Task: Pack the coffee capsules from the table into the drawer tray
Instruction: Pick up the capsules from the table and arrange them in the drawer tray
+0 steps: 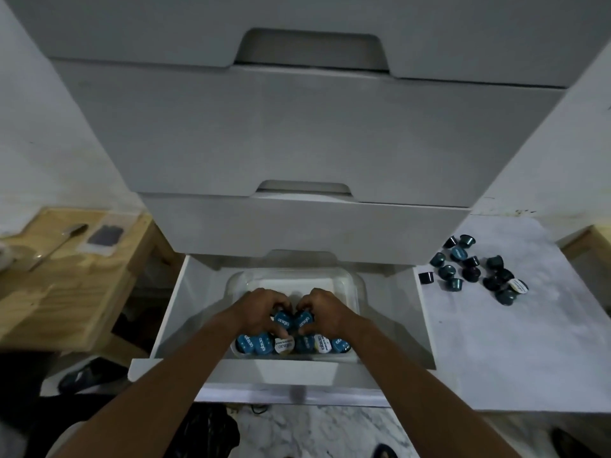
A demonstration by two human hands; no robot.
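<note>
A clear plastic tray (347,281) sits in the open bottom drawer (178,292). A row of blue and white capsules (284,344) lies along the tray's near side. My left hand (261,307) grips a blue capsule (283,320) just above that row. Beside it, my right hand (325,309) grips another blue capsule (303,320). The two hands nearly touch over the tray. Several dark loose capsules (476,267) lie on the white table to the right of the drawer.
Two shut white drawers (297,133) rise above the open one. A wooden table (66,282) at the left holds a spoon (58,244) and a dark flat object (105,235). A lone capsule (426,278) lies near the drawer's right wall. Marble floor shows below.
</note>
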